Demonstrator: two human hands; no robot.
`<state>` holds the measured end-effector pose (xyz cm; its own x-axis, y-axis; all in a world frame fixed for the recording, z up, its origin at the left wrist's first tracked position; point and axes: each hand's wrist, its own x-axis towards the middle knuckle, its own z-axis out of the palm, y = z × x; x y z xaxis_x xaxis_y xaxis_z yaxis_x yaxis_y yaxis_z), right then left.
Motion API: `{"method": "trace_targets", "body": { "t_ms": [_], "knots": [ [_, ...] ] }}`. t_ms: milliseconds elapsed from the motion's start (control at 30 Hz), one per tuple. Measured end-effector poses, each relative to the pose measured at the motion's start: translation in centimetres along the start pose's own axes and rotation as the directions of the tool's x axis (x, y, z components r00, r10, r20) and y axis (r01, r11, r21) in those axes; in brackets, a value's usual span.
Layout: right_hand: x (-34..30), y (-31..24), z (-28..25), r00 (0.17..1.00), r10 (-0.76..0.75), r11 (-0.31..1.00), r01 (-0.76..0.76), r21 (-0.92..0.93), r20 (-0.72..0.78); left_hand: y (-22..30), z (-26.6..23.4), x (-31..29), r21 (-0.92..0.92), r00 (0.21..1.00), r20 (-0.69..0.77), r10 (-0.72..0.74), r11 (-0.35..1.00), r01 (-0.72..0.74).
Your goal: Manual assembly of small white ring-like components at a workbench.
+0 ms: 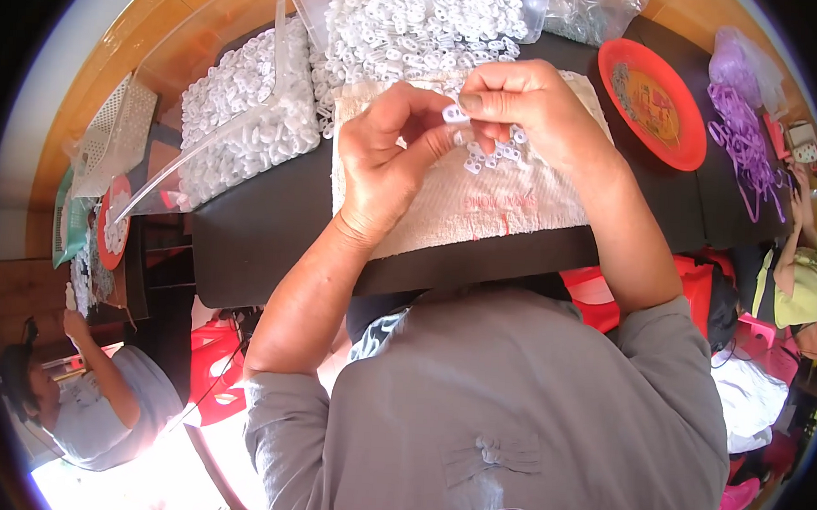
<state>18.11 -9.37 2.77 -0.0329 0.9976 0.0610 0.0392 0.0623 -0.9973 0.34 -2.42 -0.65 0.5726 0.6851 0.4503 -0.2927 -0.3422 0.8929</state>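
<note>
Above a cream cloth (529,206), my two hands meet at a small white plastic piece with holes (454,114). My left hand (390,154) has its thumb and fingers closed near the piece's lower left side. From the right, my right hand (533,105) pinches at the same piece between thumb and forefinger. Its fingers hide part of what lies between the hands. Several similar loose white pieces (490,158) rest on the cloth just below the fingers.
A clear bin (251,111) heaped with white pieces stands at the left, and another pile of white pieces (419,23) fills a container at the back. A red oval tray (696,144) lies at the right beside purple ribbon (746,142). Other people sit at both sides.
</note>
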Motion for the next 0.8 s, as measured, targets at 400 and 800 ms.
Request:
{"method": "trace_targets", "body": {
  "t_ms": [400, 800],
  "knots": [
    [-1.1, -3.1, 0.4, 0.931, -0.103, 0.974, 0.166, 0.154, -0.350, 10.5, -9.0, 5.0, 0.960, 0.819, -0.078, 0.568, 0.265, -0.093],
    [-5.4, -2.6, -1.3, 0.921, -0.328, 0.889, 0.225, -0.398, -0.212, -0.7, 0.8, -1.2, 0.739, 0.942, 0.321, -0.098, 0.647, -0.184]
  ]
}}
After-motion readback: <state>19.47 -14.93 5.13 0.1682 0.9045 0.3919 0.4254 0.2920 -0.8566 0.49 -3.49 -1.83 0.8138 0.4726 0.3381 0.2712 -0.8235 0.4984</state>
